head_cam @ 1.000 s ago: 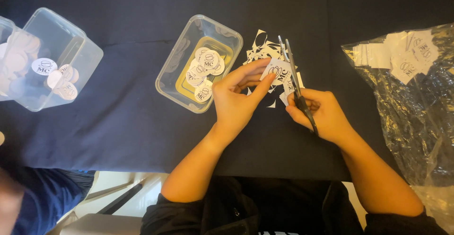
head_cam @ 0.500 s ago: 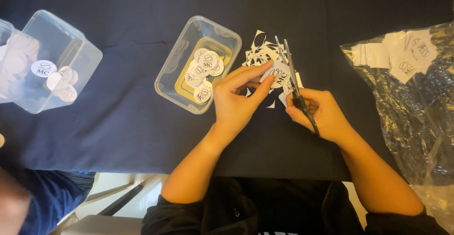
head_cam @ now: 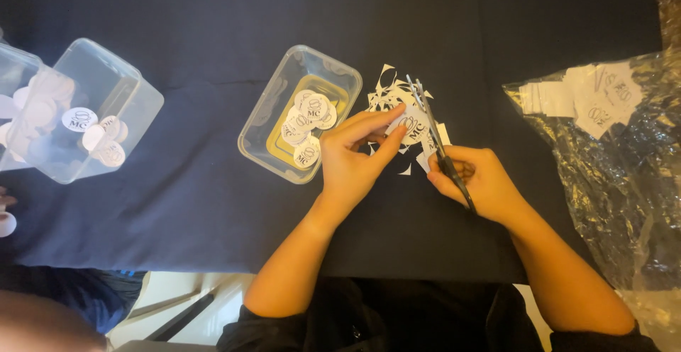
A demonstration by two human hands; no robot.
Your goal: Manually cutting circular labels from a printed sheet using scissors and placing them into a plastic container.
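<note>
White paper label (head_cam: 413, 126) pinched in the left hand (head_cam: 355, 160), right hand (head_cam: 482, 182) gripping scissors (head_cam: 436, 143) mid-trim; turning the label round comes next, I'd judge.

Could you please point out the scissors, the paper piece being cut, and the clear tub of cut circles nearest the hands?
scissors (head_cam: 425, 114): head view, on the blades.
paper piece (head_cam: 411, 124): head view, its printed middle.
clear tub (head_cam: 266, 114): head view, left wall.

Left grip (head_cam: 358, 155) pinching, right grip (head_cam: 477, 178) clenched
</note>
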